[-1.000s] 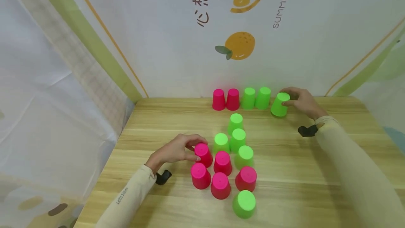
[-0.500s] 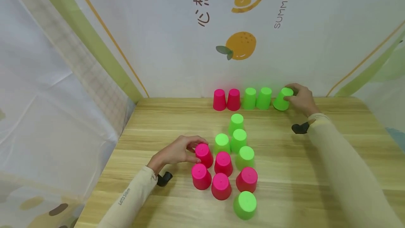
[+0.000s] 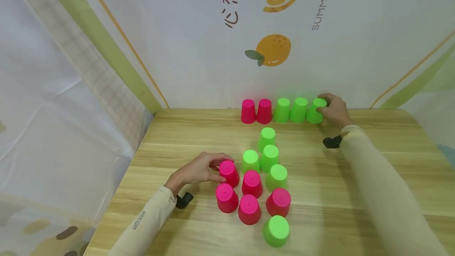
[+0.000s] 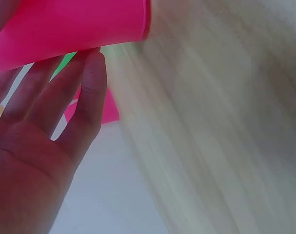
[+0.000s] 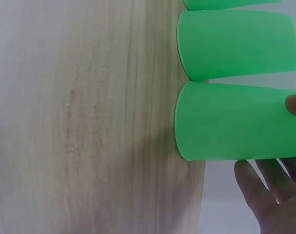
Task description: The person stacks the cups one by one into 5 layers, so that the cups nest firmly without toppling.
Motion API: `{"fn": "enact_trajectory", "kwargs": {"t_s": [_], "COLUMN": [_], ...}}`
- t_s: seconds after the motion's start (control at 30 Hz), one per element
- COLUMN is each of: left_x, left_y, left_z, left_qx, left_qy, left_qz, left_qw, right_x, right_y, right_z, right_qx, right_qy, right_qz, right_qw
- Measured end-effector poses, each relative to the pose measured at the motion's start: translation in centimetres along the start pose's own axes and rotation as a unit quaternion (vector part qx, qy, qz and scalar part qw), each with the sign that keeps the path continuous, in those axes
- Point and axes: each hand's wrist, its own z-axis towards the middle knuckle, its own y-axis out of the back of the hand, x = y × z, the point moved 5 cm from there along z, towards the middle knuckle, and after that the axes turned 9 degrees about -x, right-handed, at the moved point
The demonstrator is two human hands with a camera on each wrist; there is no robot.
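At the back edge my right hand (image 3: 335,110) holds a green cup (image 3: 314,113) between thumb and fingers. That cup stands upside down at the right end of a row, its rim against the neighbouring green cup (image 5: 235,44) in the right wrist view. My left hand (image 3: 200,168) grips a pink cup (image 3: 228,172) at the left of the front cluster, thumb on its near side and fingers behind. In the left wrist view the fingers (image 4: 91,83) lie along the side of this pink cup (image 4: 79,29).
The back row also has two pink cups (image 3: 264,112) and another green cup (image 3: 282,110). Several upturned pink cups (image 3: 249,210) and green cups (image 3: 277,177) stand mid-table, with one green cup (image 3: 276,230) nearest the front. A printed curtain (image 3: 199,74) hangs behind the wooden table (image 3: 170,129).
My right hand has carried the green cup back and set it, first tilted, now upright, at the right end of the row. The left hand stays on its pink cup.
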Motion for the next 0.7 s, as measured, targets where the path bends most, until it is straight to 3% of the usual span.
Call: {"fn": "enact_trajectory", "kwargs": {"t_s": [0.37,0.7], "left_x": [-1.1,-2.9], "left_y": [2.4,4.9], "left_z": [0.4,3.0], "left_qx": [-0.05,-0.089], "left_qy": [-0.019,-0.009], "left_qz": [0.041,0.078], "left_qw": [0.9977,0.993], "right_x": [-0.4,-0.7], "right_y": [0.0,0.1], "right_z": [-0.1,-0.5], "right_qx": [0.019,0.061], "right_qy": [0.001,-0.016], "right_qz": [0.003,0.01], "right_qw": [0.9998,0.998]}}
